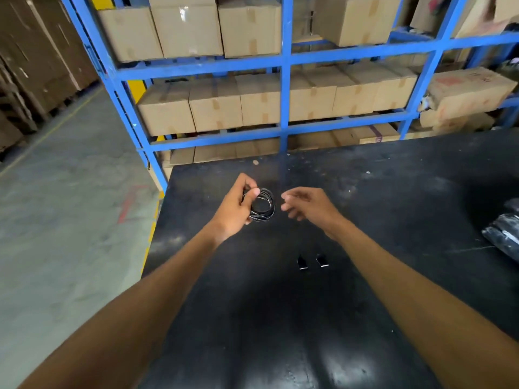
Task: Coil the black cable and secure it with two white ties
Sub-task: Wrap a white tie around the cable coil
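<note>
The black cable [262, 204] is wound into a small round coil of several loops, held above the black table [365, 206]. My left hand [237, 207] grips the coil's left side between thumb and fingers. My right hand [304, 203] hovers just right of the coil, fingers loosely spread, holding nothing and not touching the cable. Two small dark pieces with white edges [302, 262] [322, 260] lie side by side on the table nearer to me, between my forearms; whether they are the ties I cannot tell.
A blue steel rack [285, 80] filled with cardboard boxes stands right behind the table. A black wrapped bundle [502, 237] lies at the table's right edge. The table's left edge drops to a grey concrete floor [70, 206].
</note>
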